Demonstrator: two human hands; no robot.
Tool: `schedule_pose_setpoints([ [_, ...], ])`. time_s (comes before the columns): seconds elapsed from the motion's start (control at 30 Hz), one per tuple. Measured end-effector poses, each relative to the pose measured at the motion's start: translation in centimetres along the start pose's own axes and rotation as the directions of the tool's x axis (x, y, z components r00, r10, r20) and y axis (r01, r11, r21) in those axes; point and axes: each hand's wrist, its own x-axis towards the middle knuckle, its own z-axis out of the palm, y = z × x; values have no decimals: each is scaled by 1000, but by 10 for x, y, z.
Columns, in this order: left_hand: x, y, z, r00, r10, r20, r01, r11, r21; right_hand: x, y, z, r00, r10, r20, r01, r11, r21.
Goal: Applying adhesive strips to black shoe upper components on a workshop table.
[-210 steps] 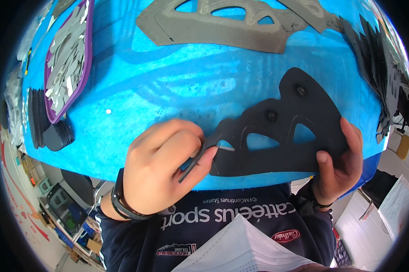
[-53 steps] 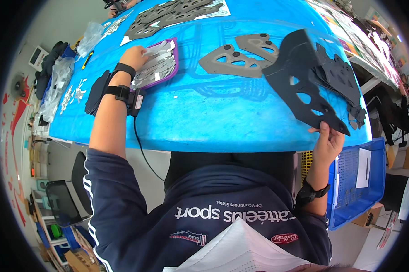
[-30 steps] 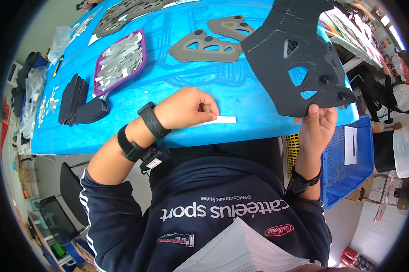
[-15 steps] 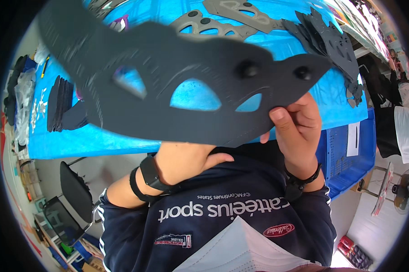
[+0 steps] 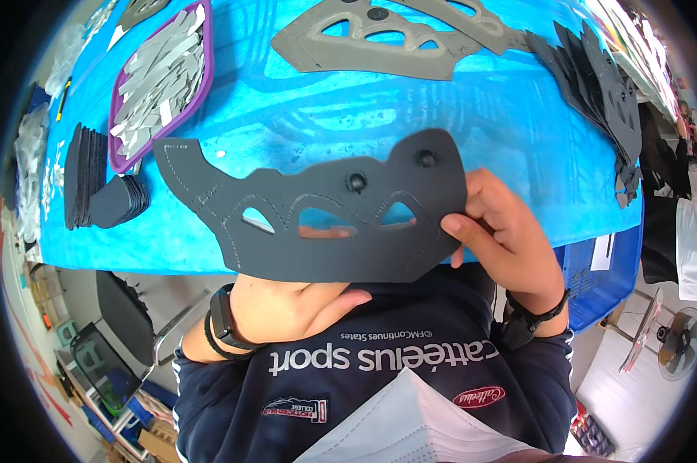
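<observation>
A flat black cut-out panel [image 5: 302,258] with stitched lines, window-like openings and two round black knobs is held up over the table's near edge. My right hand [image 5: 503,231] pinches its right end, thumb on the front face. From below, my left hand [image 5: 287,309] supports the panel; its fingers lie behind and show partly through the middle opening. The left thumb sticks out below the lower edge, off the panel.
Grey cut-out panels [image 5: 364,58] lie at the back of the blue-covered table [image 5: 287,123]. A purple-rimmed basket [image 5: 208,62] holds grey strips. Black pieces stand stacked [image 5: 86,177] at left; black panels [image 5: 595,85] pile at right. A blue crate [image 5: 588,285] stands beside the table.
The black panel has come down and away from my view, and its face has turned. Both hands have moved slightly lower with it. The purple-rimmed basket now shows fully.
</observation>
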Motion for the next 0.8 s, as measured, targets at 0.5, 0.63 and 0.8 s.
schedule_pose_setpoints([
  [0.5, -20, -13, 0, 776, -573, -264, 120, 545, -830, -8, 0, -16, 997, 66, -32, -71, 976, -206],
  [0.63, -13, -14, -9, 824, -466, -322, 104, 684, -722, -17, 3, -13, 979, -31, -201, 35, 999, 16],
  [0.8, -5, -16, -8, 900, -330, -284, 132, 829, -543, -26, 4, -12, 881, -95, -464, 96, 995, -21],
])
